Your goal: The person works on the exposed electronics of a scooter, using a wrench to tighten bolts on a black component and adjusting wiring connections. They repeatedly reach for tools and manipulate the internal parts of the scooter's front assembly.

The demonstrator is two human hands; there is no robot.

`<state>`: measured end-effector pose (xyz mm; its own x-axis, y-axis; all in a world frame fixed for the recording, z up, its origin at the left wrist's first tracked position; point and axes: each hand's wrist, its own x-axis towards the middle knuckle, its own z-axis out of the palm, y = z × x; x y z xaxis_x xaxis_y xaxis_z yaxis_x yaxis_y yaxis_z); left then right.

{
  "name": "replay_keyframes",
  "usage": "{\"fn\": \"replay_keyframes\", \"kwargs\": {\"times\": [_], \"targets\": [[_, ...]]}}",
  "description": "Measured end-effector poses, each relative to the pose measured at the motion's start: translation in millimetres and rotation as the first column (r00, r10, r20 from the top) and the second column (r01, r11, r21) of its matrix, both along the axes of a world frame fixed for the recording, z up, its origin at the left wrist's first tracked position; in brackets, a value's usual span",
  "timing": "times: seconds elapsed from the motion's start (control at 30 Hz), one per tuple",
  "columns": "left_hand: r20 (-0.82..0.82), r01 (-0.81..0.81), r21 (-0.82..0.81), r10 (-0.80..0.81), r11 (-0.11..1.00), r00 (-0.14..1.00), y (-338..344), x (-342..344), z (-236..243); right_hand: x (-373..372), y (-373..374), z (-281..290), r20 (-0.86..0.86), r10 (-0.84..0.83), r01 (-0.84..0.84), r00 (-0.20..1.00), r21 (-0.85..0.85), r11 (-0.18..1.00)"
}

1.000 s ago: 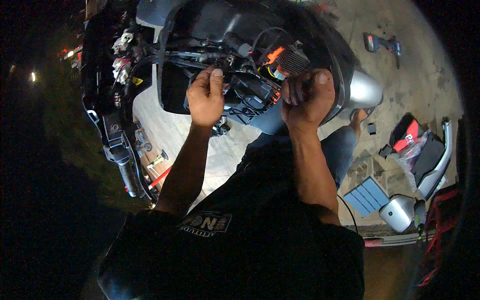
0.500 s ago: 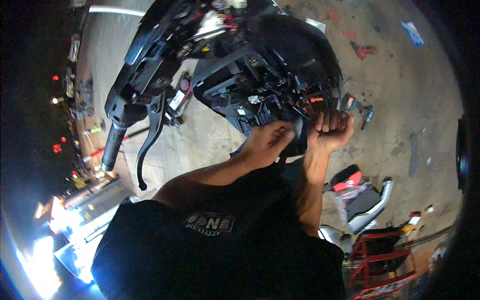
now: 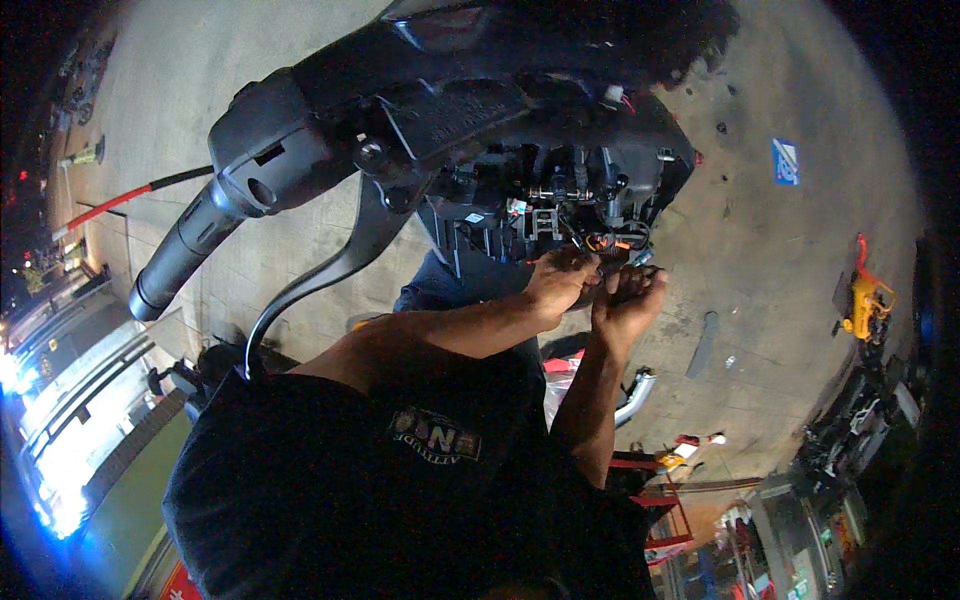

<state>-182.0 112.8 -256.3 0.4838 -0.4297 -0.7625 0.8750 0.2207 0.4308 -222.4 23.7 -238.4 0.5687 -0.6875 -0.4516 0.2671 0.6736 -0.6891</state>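
Note:
My left hand [image 3: 562, 283] and my right hand [image 3: 630, 300] are close together at the near edge of a scooter's opened black body [image 3: 470, 235]. Both have curled fingers. The left thumb and fingers pinch together below the exposed wiring, while the right fingers fold inward beside them; whatever either hand holds is too small or hidden to make out. Just beyond the fingertips lies an orange connector [image 3: 608, 243] among dark wires. A small white connector [image 3: 517, 207] sits further left in the opening. The black handlebar grip [image 3: 180, 250] and its curved lever [image 3: 310, 275] extend to the left of my hands.
On the concrete floor at right are a blue packet [image 3: 785, 162], a grey strip [image 3: 704, 345] and a yellow-orange object [image 3: 866, 300]. A red metal frame [image 3: 672, 520] stands near my right elbow. Beyond the handlebar is a red-and-black pole [image 3: 120, 205].
The view has shifted and tilted, so the handlebar and lever look larger and closer. My hands have come nearer each other; the fingers of both remain curled by the wiring.

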Motion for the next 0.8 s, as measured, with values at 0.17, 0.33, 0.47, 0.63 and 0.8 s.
{"fn": "replay_keyframes", "kwargs": {"times": [0.17, 0.33, 0.47, 0.63, 0.8], "targets": [[0.280, 0.015, 0.033, -0.023, 0.999, 0.960, 4.2, -2.1, -7.0, -19.4, -3.1, 6.7, -0.594, 0.114, -0.511, 0.797, -0.562, 0.650], [0.510, 0.118, 0.265, -0.243, 0.957, 0.825, 6.9, -2.8, -11.6, -20.0, -27.9, 20.8, -0.922, 0.096, -0.906, 0.375, -0.386, -0.175], [0.175, 0.260, 0.064, -0.268, 0.963, 0.948, 10.1, 3.4, -12.9, -11.1, -36.6, 17.5, -0.868, 0.492, -0.995, 0.072, -0.099, -0.029], [0.093, 0.160, -0.083, -0.152, 0.984, 0.984, 9.7, 6.0, -0.7, -4.4, -39.3, 20.6, -0.820, 0.567, -0.991, 0.083, -0.007, 0.135], [0.052, 0.047, -0.026, -0.045, 0.999, 0.998, 2.7, 2.0, 6.0, -7.0, -31.1, 28.7, -0.845, 0.492, -0.977, 0.209, -0.158, 0.142]]}}
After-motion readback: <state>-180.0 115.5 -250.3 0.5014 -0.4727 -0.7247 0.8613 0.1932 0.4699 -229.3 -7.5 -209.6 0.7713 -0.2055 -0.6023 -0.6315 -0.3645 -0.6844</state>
